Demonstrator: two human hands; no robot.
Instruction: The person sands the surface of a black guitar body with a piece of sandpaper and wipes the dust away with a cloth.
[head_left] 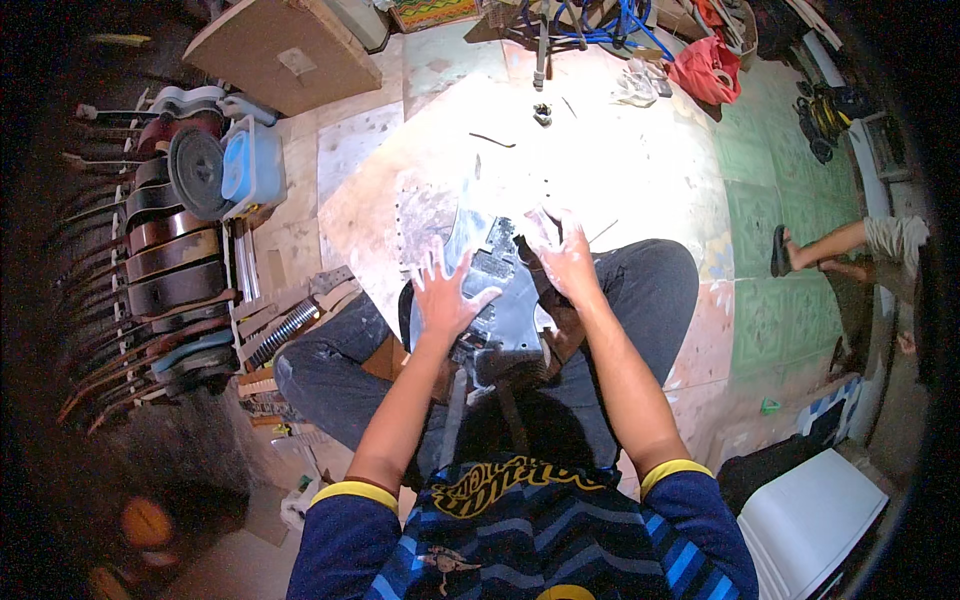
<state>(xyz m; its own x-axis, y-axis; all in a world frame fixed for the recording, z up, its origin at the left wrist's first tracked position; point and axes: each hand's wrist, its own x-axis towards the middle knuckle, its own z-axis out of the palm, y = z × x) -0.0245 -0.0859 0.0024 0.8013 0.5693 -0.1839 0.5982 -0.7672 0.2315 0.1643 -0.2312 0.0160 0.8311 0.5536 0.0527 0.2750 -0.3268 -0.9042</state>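
A dusty grey-white electric guitar body [500,320] with dark cut-out cavities lies across my lap, between my folded legs. My left hand [443,292] is open, fingers spread over its left edge and the thumb resting on its face. On the opposite side, my right hand [562,255] lies at the upper right edge by a dark cut-out, its dusty fingers stretched apart. Whether a small piece lies under those fingertips, I cannot tell. White powder coats both hands.
Several guitars [175,250] stand in a row at left, near a clear tub with a blue container [240,170]. A cardboard sheet [290,60] is at the back left. Farther right are a red bag [705,70], another person's leg [830,245] and a white box [815,520].
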